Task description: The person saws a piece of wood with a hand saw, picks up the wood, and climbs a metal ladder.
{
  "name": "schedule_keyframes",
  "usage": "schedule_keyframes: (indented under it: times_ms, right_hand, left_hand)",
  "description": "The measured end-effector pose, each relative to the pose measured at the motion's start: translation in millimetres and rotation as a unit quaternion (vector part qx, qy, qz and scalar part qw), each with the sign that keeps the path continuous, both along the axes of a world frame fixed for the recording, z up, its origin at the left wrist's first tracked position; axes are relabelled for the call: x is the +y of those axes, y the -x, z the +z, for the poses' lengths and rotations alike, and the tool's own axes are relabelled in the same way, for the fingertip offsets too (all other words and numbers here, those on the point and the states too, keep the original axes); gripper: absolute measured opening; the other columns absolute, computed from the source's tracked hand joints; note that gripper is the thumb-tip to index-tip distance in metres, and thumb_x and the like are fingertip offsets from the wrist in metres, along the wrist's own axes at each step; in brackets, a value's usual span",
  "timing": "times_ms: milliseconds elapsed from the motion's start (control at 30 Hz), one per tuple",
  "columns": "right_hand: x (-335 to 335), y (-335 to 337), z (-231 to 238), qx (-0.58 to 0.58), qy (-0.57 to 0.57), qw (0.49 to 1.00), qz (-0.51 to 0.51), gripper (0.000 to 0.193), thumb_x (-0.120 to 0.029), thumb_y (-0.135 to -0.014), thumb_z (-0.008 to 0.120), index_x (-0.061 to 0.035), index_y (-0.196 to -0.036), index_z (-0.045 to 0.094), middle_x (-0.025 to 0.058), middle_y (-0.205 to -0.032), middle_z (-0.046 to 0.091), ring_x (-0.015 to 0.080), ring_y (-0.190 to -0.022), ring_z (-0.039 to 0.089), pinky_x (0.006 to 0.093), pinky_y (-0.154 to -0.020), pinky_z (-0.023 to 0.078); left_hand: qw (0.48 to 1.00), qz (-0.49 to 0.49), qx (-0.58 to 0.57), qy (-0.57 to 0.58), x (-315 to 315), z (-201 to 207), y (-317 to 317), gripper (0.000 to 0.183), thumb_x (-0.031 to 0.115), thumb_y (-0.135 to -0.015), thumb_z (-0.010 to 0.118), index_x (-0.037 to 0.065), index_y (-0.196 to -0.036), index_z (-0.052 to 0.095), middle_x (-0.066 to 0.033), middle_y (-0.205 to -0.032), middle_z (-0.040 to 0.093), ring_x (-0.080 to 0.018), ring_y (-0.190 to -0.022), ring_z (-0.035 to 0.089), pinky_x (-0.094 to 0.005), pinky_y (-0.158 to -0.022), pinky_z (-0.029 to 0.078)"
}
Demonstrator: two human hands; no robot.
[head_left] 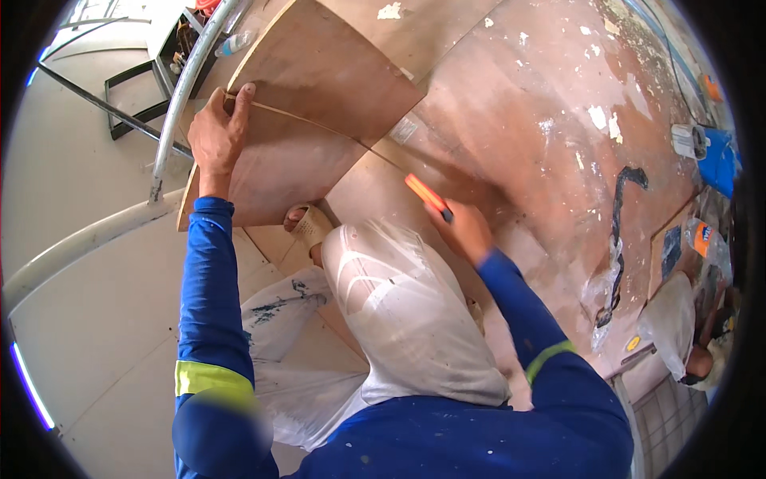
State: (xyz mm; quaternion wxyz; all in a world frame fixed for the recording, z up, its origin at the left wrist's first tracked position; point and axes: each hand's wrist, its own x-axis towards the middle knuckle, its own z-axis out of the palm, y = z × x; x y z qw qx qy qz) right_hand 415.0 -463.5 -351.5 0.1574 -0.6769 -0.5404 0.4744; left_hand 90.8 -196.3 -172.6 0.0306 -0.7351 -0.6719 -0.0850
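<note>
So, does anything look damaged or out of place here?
Yes: the brown surface at right has scattered pale patches, as if chipped or splashed, unlike the cleaner panel at the left hand. A crooked black strip also looks stray there.

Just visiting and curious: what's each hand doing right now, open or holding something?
Left hand: closed on the edge of the brown board.
Right hand: closed, holding an orange tool.

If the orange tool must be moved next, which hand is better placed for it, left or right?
Probably the right hand: it holds the orange tool. The left hand is at the brown board's left edge, apart from the tool.
</note>
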Motion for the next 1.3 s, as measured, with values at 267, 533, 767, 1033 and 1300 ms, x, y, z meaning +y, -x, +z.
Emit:
schedule_keyframes:
  times_ms: [267, 533, 767, 1033, 1300]
  right_hand:
    - [-76.8, -17.0, 23.7, 0.108, -0.001, 0.994, -0.013, 0.047, -0.049, -0.103, 0.068, -0.0064, -0.121, 0.077, 0.0275, -0.093, 0.074, 0.0479, -0.089, 0.072, 0.0521, -0.078, 0.056]
    - [34.6, 37.5, -10.5, 0.123, 0.017, 0.991, -0.041, 0.044, -0.047, -0.102, 0.068, -0.0036, -0.097, 0.076, 0.0269, -0.090, 0.072, 0.0463, -0.083, 0.070, 0.0520, -0.075, 0.054]
    - [-2.0, 47.2, -1.1, 0.120, -0.048, 0.991, -0.014, 0.049, -0.050, -0.103, 0.067, -0.0024, -0.092, 0.070, 0.0267, -0.087, 0.070, 0.0470, -0.078, 0.067, 0.0536, -0.073, 0.052]
    - [2.0, 60.1, -40.6, 0.137, -0.042, 0.989, -0.029, 0.043, -0.046, -0.101, 0.073, -0.0035, -0.097, 0.073, 0.0252, -0.081, 0.070, 0.0452, -0.072, 0.067, 0.0496, -0.068, 0.052]
    - [-22.1, 81.9, -103.3, 0.123, -0.020, 0.990, -0.059, 0.052, -0.056, -0.100, 0.074, -0.0051, -0.112, 0.077, 0.0244, -0.084, 0.074, 0.0421, -0.080, 0.075, 0.0495, -0.071, 0.055]
  left_hand:
    - [1.000, 0.011, -0.003, 0.017, -7.8, -1.1, 21.3, 0.067, 0.069, -0.102, 0.061, 0.004, -0.086, 0.067, -0.0186, -0.077, 0.073, -0.0451, -0.081, 0.072, -0.0521, -0.075, 0.054]
    - [1.000, -0.002, -0.013, 0.004, 1.5, -6.1, -0.7, 0.067, 0.069, -0.101, 0.062, 0.004, -0.088, 0.069, -0.0182, -0.078, 0.074, -0.0451, -0.082, 0.072, -0.0514, -0.075, 0.054]
    - [0.999, -0.049, -0.013, 0.004, -29.0, 8.0, 5.2, 0.064, 0.065, -0.101, 0.065, 0.003, -0.085, 0.065, -0.0209, -0.075, 0.069, -0.0467, -0.079, 0.070, -0.0522, -0.072, 0.053]
    - [0.999, -0.019, 0.015, 0.021, -17.5, 12.6, -6.1, 0.062, 0.066, -0.101, 0.065, 0.005, -0.087, 0.067, -0.0186, -0.075, 0.072, -0.0451, -0.077, 0.072, -0.0538, -0.072, 0.054]
    - [0.999, -0.040, -0.007, 0.017, -21.0, 9.5, -3.9, 0.062, 0.066, -0.101, 0.063, 0.006, -0.089, 0.068, -0.0210, -0.076, 0.072, -0.0461, -0.078, 0.072, -0.0553, -0.072, 0.055]
